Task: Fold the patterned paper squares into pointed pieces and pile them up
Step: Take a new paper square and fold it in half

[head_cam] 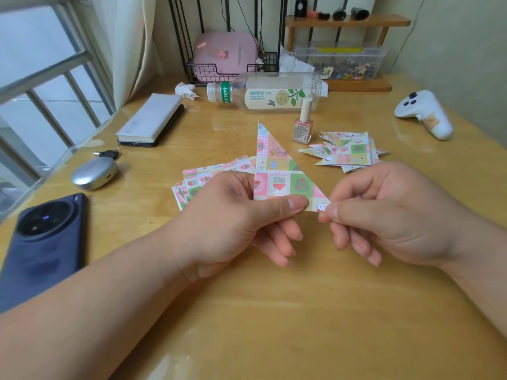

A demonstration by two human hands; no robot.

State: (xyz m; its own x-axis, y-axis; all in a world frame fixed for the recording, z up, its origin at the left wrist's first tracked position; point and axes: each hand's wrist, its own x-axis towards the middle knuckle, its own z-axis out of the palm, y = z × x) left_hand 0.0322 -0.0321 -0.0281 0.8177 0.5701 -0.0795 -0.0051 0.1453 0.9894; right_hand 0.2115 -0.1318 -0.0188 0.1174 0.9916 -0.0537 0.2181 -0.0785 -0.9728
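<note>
The patterned paper [277, 171] is folded into a tall triangle, checked in pink, green, yellow and pale blue squares with small cartoon pictures. Its long point stands up toward 12 o'clock and a shorter corner reaches out to 4 o'clock. It is held above the desk [274, 319], near the middle of the view. The left hand [233, 215] pinches the lower edge, thumb flat across the front and fingers curled behind. The right hand [389, 212] pinches the 4 o'clock corner between thumb tip and forefinger, with its other fingers loosely curled beneath. At 9 o'clock from the triangle, a fanned stack of flat squares [203, 176] lies on the desk. At 2 o'clock the pile of finished pointed pieces [348, 152] rests just beside a pink nail polish bottle [303, 127].
</note>
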